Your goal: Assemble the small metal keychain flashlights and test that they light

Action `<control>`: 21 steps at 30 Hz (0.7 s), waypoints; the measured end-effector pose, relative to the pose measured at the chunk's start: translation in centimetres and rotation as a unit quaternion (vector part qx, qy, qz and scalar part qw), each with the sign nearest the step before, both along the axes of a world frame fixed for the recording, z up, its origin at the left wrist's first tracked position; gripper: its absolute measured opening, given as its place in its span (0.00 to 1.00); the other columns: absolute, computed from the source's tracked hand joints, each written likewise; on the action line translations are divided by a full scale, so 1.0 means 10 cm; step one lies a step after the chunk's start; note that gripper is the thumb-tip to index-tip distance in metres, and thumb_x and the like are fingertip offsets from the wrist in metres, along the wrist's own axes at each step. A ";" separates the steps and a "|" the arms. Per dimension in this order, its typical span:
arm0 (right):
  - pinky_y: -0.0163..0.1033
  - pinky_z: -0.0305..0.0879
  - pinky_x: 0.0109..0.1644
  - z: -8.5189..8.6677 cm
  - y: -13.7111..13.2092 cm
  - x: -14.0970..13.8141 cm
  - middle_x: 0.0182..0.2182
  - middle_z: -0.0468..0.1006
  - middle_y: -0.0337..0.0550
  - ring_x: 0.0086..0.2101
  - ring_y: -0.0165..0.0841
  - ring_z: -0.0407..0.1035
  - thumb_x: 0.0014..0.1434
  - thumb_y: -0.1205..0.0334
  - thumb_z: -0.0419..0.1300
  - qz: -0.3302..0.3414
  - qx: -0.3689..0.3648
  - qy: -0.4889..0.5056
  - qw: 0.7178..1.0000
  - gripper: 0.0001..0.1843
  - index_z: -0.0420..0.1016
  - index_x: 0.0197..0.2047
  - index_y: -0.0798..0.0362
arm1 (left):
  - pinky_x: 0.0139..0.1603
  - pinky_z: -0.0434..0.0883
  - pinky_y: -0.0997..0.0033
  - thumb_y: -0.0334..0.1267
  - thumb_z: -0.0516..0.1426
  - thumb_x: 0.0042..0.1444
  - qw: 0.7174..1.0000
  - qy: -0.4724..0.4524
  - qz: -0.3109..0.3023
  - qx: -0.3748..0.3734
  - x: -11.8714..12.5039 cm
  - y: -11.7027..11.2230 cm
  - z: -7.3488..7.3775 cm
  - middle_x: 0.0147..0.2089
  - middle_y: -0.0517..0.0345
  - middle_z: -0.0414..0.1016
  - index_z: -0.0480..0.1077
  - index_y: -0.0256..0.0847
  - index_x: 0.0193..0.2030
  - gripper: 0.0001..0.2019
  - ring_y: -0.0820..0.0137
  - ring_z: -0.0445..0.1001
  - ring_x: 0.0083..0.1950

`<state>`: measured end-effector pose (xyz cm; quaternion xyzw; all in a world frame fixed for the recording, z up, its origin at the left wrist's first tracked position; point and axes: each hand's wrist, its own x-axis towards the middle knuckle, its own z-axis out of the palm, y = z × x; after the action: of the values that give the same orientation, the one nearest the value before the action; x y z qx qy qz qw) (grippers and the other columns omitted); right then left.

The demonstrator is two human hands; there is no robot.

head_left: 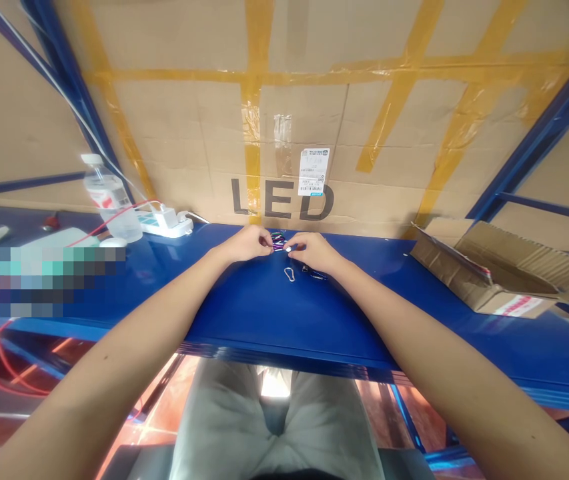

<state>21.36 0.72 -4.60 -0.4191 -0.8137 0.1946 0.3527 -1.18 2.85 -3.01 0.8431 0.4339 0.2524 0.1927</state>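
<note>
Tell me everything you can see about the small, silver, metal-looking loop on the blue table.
The small, silver, metal-looking loop is slim, rounded and elongated, like a carabiner. It appears to lie flat on the smooth, glossy blue tabletop, slightly nearer the person than the fingertips of the bare right hand. Neither that nor the bare left hand touches it. It is too small to tell whether it has a gate.

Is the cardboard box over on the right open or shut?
Open: the box has no lid across its top, and you can see down inside it.
</note>
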 end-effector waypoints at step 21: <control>0.37 0.66 0.38 0.00 0.00 0.02 0.31 0.81 0.39 0.31 0.33 0.72 0.53 0.67 0.64 0.004 -0.038 0.024 0.999 0.07 0.83 0.35 0.55 | 0.41 0.68 0.67 0.35 0.60 0.60 0.981 0.013 -0.093 0.169 0.26 -0.24 0.08 0.39 0.55 0.72 0.81 0.39 0.41 0.08 0.69 0.72 0.37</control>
<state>21.55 0.73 -4.59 -0.4243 -0.7986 0.2368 0.3551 1.45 0.49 -2.20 0.9036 0.3069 0.2918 0.0641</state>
